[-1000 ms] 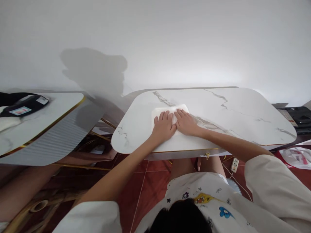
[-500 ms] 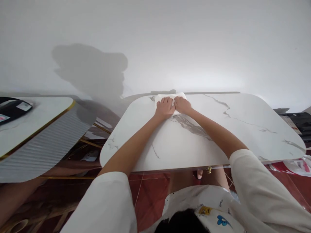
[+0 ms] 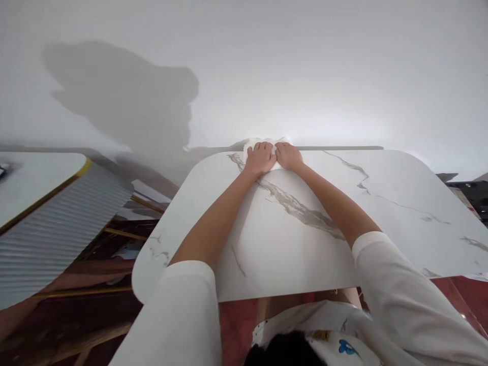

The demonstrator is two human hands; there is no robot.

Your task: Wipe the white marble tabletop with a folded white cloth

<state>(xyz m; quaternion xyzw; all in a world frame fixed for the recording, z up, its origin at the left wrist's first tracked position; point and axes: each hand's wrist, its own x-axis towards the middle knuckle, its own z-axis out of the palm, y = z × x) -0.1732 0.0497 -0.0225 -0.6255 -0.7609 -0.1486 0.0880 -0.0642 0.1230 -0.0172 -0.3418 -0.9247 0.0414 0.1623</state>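
Observation:
Near the far edge of the white marble-patterned table (image 3: 267, 244), a white cloth (image 3: 281, 164) lies under both of my hands. My left hand (image 3: 261, 158) presses on its left part, fingers bent over it and pointing at the wall. Beside it, my right hand (image 3: 288, 155) holds the right part, its fingertips nearly touching my left hand. The cloth's far rim reaches the table's back edge. Both arms are stretched out across the tabletop.
A white wall (image 3: 324, 76) rises behind the table. At left stands a second table (image 3: 38, 175) with a gold edge and ribbed side. A black object (image 3: 475, 195) is beyond the right end. Red floor tiles (image 3: 238, 325) show below.
Both hands and the cloth have slid farther toward the wall, up to the back edge. My view has moved closer over the table, and the shadow on the wall has grown.

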